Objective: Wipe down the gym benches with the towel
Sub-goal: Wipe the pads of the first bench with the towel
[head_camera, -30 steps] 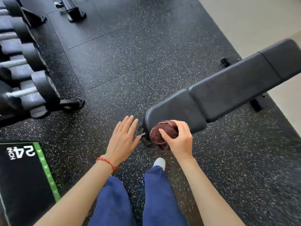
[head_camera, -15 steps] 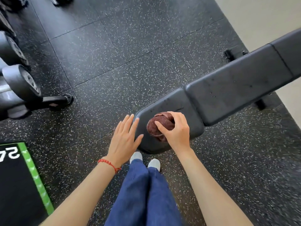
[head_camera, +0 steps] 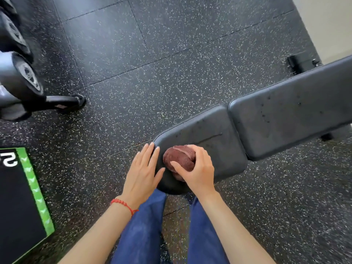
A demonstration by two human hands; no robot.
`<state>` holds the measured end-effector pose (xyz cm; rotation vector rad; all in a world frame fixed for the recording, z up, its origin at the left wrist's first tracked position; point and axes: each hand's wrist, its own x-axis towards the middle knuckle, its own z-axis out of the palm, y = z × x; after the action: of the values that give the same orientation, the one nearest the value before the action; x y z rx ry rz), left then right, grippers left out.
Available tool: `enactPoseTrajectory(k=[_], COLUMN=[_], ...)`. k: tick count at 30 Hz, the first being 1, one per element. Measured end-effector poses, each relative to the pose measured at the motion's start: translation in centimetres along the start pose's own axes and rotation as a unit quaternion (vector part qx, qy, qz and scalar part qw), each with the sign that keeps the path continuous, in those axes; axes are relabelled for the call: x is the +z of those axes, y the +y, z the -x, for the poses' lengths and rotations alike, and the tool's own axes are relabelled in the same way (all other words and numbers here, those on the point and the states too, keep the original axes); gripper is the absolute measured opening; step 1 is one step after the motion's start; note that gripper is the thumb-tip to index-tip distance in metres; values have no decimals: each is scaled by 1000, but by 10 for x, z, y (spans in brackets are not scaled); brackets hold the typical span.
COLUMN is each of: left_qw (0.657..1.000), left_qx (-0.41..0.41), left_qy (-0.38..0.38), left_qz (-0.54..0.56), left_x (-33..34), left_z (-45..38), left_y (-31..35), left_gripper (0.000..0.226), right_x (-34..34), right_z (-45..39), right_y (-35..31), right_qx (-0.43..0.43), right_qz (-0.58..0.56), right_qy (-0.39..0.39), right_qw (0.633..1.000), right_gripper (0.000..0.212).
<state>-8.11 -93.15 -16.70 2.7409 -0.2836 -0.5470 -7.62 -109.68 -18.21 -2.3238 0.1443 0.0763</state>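
A black padded gym bench [head_camera: 285, 111] runs from just in front of my legs out to the far right, a short seat pad [head_camera: 215, 134] near me and a long back pad beyond it. A balled-up dark red towel [head_camera: 179, 158] rests on the near end of the seat pad. My right hand [head_camera: 198, 170] grips the towel from the right and above, pressing it onto the pad. Flat and with fingers spread, my left hand [head_camera: 142, 172] lies on the seat pad's left edge, holding nothing.
A dumbbell rack [head_camera: 21, 79] with its floor foot stands at the left edge. A black plyo box with a green stripe [head_camera: 24, 197] sits low left. Speckled black rubber flooring [head_camera: 152, 54] surrounds the bench; a pale floor strip lies at top right.
My view has closed in over the bench. The towel and my right hand have shifted from the seat pad's front end onto its top. My left hand has come to rest on the pad's edge.
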Motion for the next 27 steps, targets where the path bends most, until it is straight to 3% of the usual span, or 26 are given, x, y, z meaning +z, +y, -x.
enactPoseTrajectory(k=[6,13,19,24,27], left_qw=[997,992,991,991,990], left_qx=[-67,-94,-82,-74,-75], left_qy=[34,80,110,114,121], left_qz=[-11,-13,4,-2,-3], left_x=[25,45,49,52,53], left_z=[-6,-7,-10,-13,-14], left_y=[11,13,14,14,13], left_gripper=[55,52,51,55,58], right_x=[1,14,30,34,37], right_z=[-8,-7,-35,-45,-54], right_y=[18,40,25,9,5], right_qx=[-72,-175,-143,-97,-117], right_qz=[-14,-24,19,-10,5], right_qy=[-31,-5,68,74,85], right_qw=[997,984,987,993,990], right_gripper=[59,54,42,44,44])
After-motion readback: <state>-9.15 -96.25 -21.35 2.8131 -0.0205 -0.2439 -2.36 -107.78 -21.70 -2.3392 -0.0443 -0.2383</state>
